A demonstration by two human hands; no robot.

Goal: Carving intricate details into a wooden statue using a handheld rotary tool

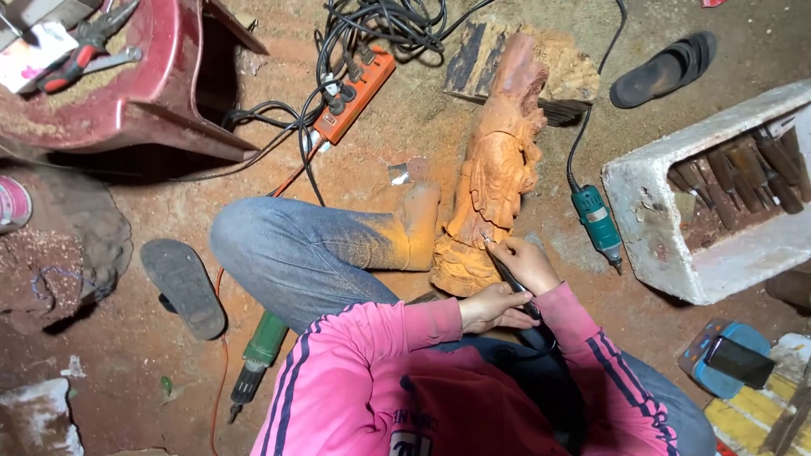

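Note:
A long carved wooden figure [498, 160] lies on the dusty floor, its base against my bare foot [420, 224]. My right hand [525, 262] grips a thin black rotary carving tool [507, 274] like a pen, its tip touching the lower part of the carving. My left hand [490, 306] wraps around the rear of the same tool, close under the right hand. Both arms wear pink sleeves with dark stripes. My bent leg in jeans [296, 253] lies left of the carving.
A teal power tool [597, 219] lies right of the carving, a green one [258, 355] by my knee. An orange power strip [355, 93] with cables sits above. A white foam box [710, 253] holds chisels. Sandals [182, 287], a red stool [127, 101] and a phone [739, 361] lie around.

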